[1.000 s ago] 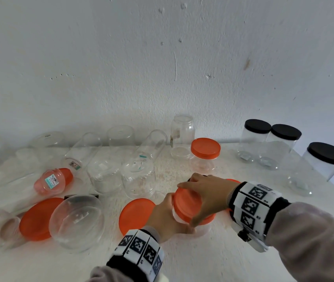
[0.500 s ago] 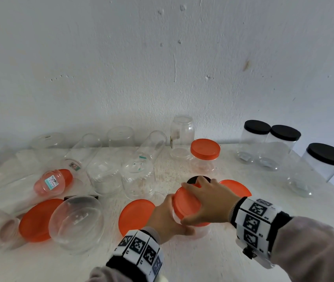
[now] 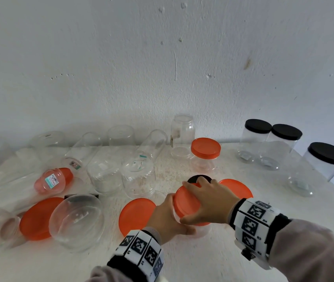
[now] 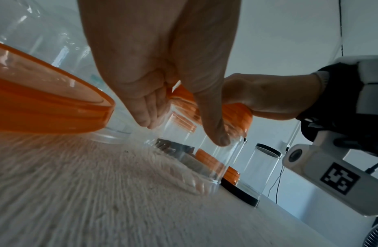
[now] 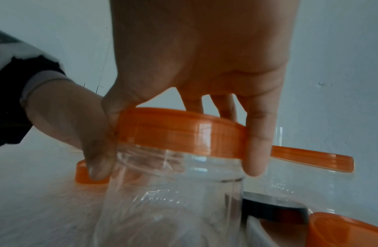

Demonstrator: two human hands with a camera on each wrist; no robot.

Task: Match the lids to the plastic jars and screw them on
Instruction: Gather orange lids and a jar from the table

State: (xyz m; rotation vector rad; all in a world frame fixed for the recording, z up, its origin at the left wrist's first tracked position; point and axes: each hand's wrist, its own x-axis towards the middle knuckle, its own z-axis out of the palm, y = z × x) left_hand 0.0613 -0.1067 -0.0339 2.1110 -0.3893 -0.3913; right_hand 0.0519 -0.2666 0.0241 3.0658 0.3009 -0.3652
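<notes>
One clear plastic jar (image 5: 169,197) stands upright on the white table (image 3: 202,261), near its front edge, with an orange lid (image 5: 179,132) sitting on its mouth. The lid is a wide, shallow, ribbed cap, a little translucent at the rim, and the jar's wall below it is see-through. The right hand (image 3: 208,202) lies over the lid from above, thumb and fingers (image 5: 255,150) curled down round its rim. The left hand (image 3: 167,216) wraps the jar's body from the left side, its thumb (image 4: 213,127) pressed on the clear wall just under the lid. Just left of the jar a loose orange lid (image 3: 136,215) lies flat; just behind it lie a black lid (image 3: 197,178) and another orange lid (image 3: 236,188). Farther back stands an orange-capped jar (image 3: 204,155), and three black-capped jars (image 3: 286,147) stand well apart to the right.
</notes>
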